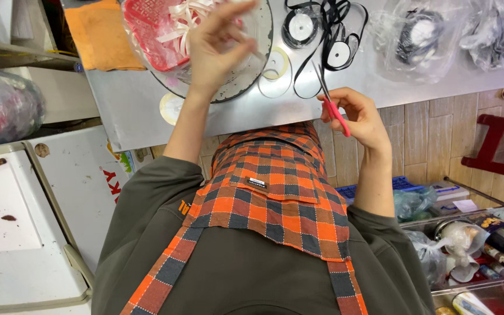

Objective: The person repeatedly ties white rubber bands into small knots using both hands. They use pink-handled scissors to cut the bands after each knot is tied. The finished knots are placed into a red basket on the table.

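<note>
Black ribbon (309, 69), thin and satiny, trails off two small spools (300, 26) on the grey metal counter (135, 111) and loops loosely toward the person. Head view, looking down over an orange-and-grey checked apron (275, 181). Right hand (360, 116) is closed around pink-handled scissors (331, 105), fingers through the loops, blades pointing up at the ribbon; whether the blades already touch it cannot be told. Left hand (220, 44) is raised over a round metal tray (252, 64), fingers pinched narrow; what it pinches is too fine to see, maybe a ribbon end. A red basket (147, 29) with cream ribbon (185, 17) sits in clear plastic on that tray. Judgement: ribbon is very light, limp, slippery, kinks easily, so it likely needs pinching near the end and pulling taut. Scissors are stiff, light, held right by the handles. Clear bags (421, 35) of more spools lie at the far right of the counter.
</note>
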